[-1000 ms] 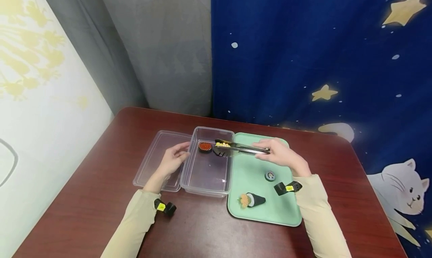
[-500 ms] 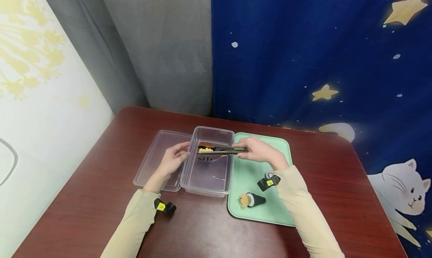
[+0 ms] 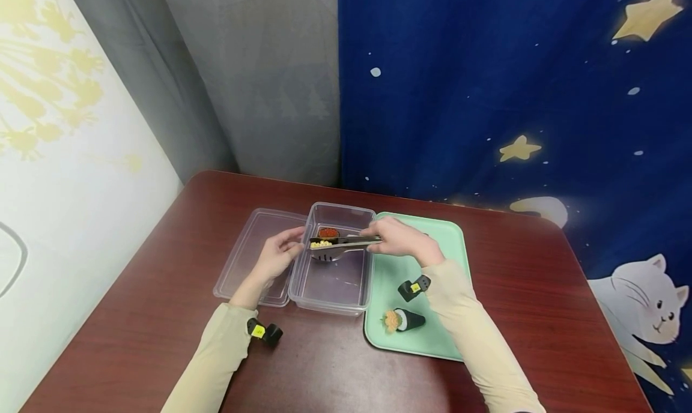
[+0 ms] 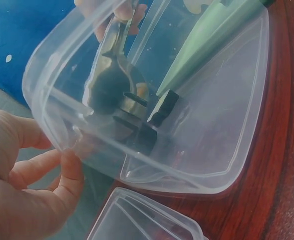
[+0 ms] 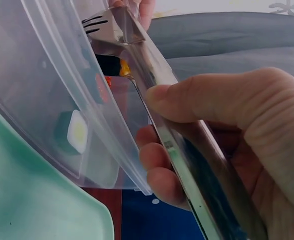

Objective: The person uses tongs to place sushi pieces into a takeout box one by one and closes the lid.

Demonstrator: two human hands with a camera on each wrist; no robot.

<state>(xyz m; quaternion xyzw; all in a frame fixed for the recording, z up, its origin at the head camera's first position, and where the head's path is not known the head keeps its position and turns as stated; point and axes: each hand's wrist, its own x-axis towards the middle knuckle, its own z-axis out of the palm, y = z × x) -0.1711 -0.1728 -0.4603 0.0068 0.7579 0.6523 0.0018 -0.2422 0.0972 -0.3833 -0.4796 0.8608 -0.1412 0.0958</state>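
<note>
Its fingers relaxed, the left hand (image 3: 274,260) touches the left wall of the clear box (image 3: 324,307), probably to steady it, while the right hand (image 3: 397,239) grips tongs (image 3: 351,244) whose ends, reaching inside, clasp the yellow-topped sushi (image 3: 321,244) beside the red-topped sushi (image 3: 328,233).

In the head view, the right hand (image 3: 397,239) covers the grip end of the tongs (image 3: 346,241), which partly hide the yellow piece (image 3: 321,245) and the six o'clock edge of the red piece (image 3: 328,233). The left hand (image 3: 278,256) masks some of the lid (image 3: 248,245). The right sleeve (image 3: 476,335) conceals the tray (image 3: 385,281) toward four o'clock. Print on the yellow tag (image 3: 259,331) is too small to read. The left wrist view blurs dark shapes (image 4: 145,140) behind plastic and crops the lid at six o'clock; the right wrist view crops the tongs toward five.
</note>
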